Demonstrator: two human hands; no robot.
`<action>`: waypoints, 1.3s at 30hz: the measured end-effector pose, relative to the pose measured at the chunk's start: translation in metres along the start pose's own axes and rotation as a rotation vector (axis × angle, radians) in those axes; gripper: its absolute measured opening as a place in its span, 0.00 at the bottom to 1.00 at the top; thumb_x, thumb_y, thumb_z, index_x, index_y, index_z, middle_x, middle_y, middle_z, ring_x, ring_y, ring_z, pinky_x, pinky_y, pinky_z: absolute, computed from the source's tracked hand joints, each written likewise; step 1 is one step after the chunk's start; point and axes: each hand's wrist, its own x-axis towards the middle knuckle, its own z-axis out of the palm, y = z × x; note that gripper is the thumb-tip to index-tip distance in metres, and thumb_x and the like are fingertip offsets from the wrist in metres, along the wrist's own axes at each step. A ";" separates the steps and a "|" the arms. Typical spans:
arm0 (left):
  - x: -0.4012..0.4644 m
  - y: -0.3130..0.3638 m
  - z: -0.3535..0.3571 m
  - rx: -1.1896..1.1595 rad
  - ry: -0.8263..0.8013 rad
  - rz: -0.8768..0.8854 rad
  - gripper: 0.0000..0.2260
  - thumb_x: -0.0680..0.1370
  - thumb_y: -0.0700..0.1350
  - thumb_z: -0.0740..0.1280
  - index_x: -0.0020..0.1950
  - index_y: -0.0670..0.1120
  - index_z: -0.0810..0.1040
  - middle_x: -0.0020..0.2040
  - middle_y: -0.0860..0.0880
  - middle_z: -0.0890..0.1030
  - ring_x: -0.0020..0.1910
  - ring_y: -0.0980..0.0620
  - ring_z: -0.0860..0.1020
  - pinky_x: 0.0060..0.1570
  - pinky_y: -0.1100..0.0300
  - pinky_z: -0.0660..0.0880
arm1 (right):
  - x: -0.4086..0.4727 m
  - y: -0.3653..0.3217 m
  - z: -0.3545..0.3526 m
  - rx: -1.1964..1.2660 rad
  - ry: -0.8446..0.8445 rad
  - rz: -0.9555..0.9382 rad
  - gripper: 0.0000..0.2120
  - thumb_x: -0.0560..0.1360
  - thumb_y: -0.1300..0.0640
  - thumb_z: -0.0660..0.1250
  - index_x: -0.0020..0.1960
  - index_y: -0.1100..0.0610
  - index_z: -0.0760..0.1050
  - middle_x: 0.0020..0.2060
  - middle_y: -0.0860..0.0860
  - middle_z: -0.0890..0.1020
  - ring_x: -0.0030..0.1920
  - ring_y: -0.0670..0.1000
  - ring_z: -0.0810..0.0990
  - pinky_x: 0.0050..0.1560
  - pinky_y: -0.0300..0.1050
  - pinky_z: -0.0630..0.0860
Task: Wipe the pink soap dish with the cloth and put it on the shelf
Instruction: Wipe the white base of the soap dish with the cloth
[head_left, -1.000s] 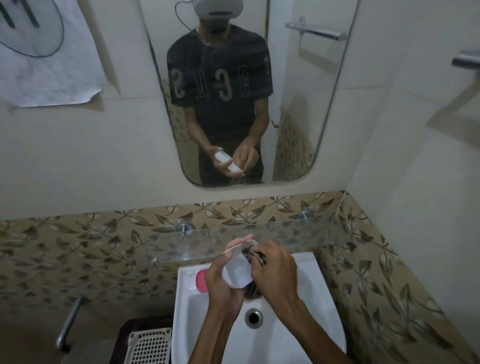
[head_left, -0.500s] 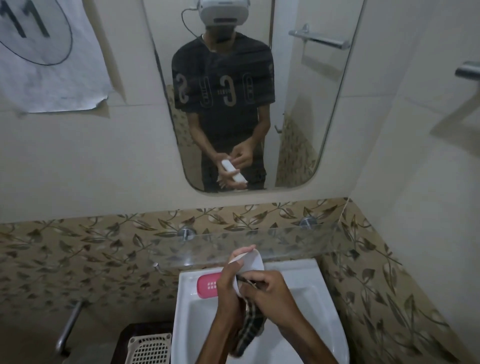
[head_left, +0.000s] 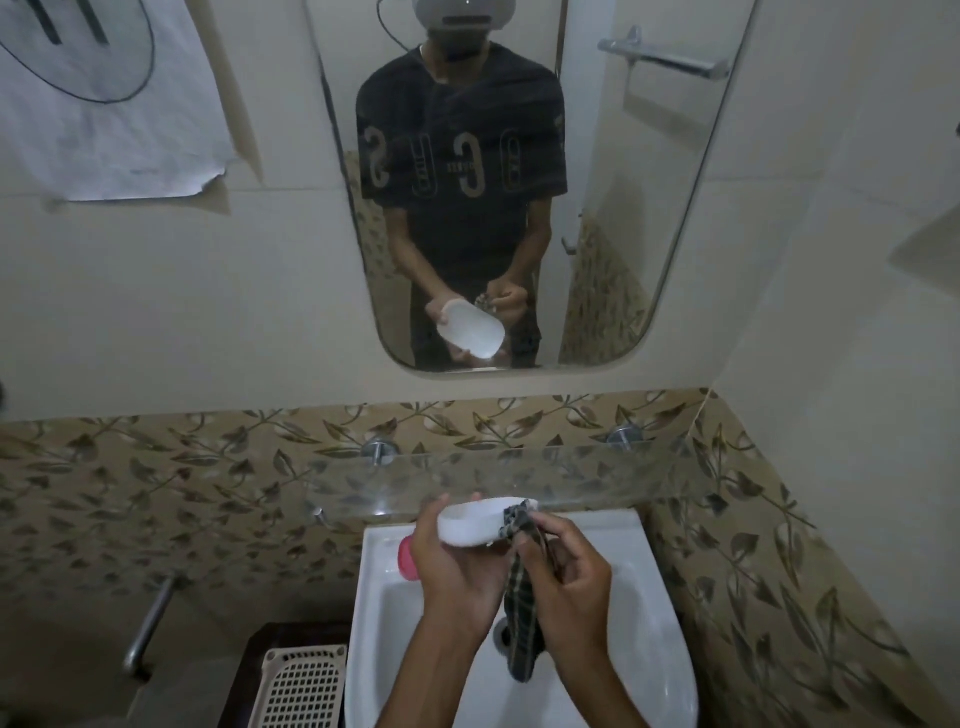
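Observation:
My left hand holds a white oval soap-dish part over the sink, turned nearly level with its hollow side up. My right hand grips a dark checked cloth whose top end presses on the white part's right rim while the rest hangs down into the basin. The pink soap dish piece lies on the sink's back left ledge, mostly hidden behind my left hand. Just above and behind the hands runs the glass shelf.
The white sink fills the lower middle, its drain partly hidden by the cloth. A cream perforated basket stands on a dark surface to the left. A mirror hangs above, and a metal bar sits low on the left wall.
The white part has turned from upright to nearly level in my left hand. My right hand has moved the cloth to its right rim. The pink piece is now more hidden.

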 end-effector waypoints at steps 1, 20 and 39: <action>-0.001 -0.002 -0.001 0.032 -0.024 -0.009 0.23 0.76 0.54 0.70 0.61 0.38 0.77 0.56 0.33 0.82 0.52 0.35 0.81 0.59 0.40 0.76 | 0.002 -0.001 0.002 -0.014 0.024 -0.043 0.14 0.76 0.67 0.74 0.50 0.47 0.85 0.46 0.43 0.88 0.49 0.44 0.87 0.47 0.32 0.80; 0.000 0.002 0.003 1.068 -0.342 0.100 0.30 0.63 0.39 0.71 0.67 0.44 0.79 0.65 0.38 0.82 0.63 0.40 0.81 0.66 0.39 0.76 | 0.038 -0.021 -0.016 -0.356 -0.013 -0.261 0.11 0.76 0.62 0.75 0.56 0.50 0.83 0.50 0.45 0.84 0.53 0.45 0.84 0.57 0.46 0.83; 0.017 -0.020 -0.008 1.594 -0.454 0.261 0.36 0.66 0.33 0.72 0.64 0.66 0.71 0.51 0.70 0.78 0.47 0.69 0.78 0.40 0.77 0.71 | 0.057 -0.021 -0.024 -0.542 -0.078 -0.528 0.08 0.72 0.61 0.78 0.51 0.57 0.85 0.43 0.50 0.81 0.43 0.42 0.80 0.45 0.38 0.80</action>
